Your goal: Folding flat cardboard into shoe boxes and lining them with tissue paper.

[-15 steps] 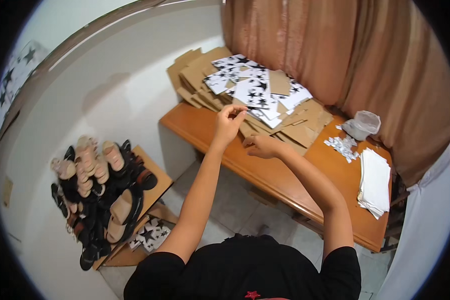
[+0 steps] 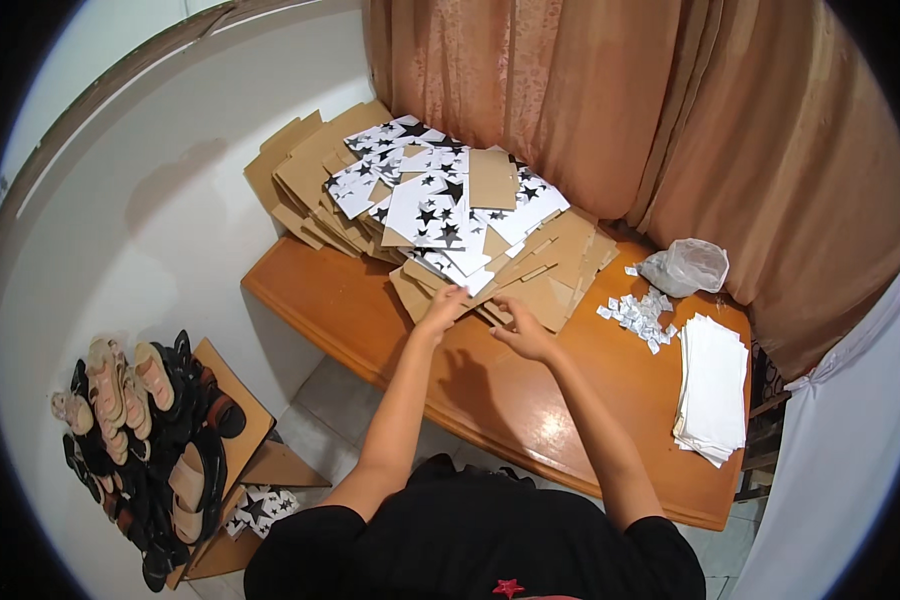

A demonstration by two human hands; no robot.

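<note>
Soft, even indoor light; forearms cast shadows on the glossy table (image 2: 370,310); fisheye bends edges, corners black.

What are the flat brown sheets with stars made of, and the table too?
The flat sheets look like cardboard: dull brown on one side, white with black stars on the other, with cut flaps. The table looks like wood with a glossy orange-brown varnish, since light reflects off it.

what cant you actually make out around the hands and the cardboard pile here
Head view only:
- Left hand fingertips: tucked at the edge of the cardboard pile, so any grip is unclear.
- Right hand palm: turned away from the camera.
- Plastic bag contents: too small, cloudy.
- Small packets: too small to identify.
- Lower sheets: covered by the star-printed sheets.
</note>
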